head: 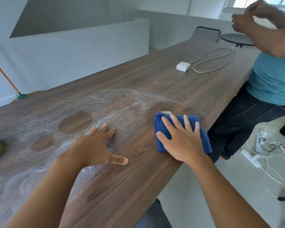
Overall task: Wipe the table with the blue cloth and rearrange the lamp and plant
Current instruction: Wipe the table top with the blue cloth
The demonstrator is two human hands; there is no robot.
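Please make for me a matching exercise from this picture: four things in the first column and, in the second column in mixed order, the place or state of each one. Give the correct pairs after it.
Things
1. blue cloth
2. left hand
3. white charger
4. second person

Places or states
A. lies far along the table, its cable looped beside it
B. stands at the table's right edge
C. folded, pressed flat under the right hand
D. spread flat on the bare wood, amid pale wipe streaks

Right pairs: 1-C, 2-D, 3-A, 4-B
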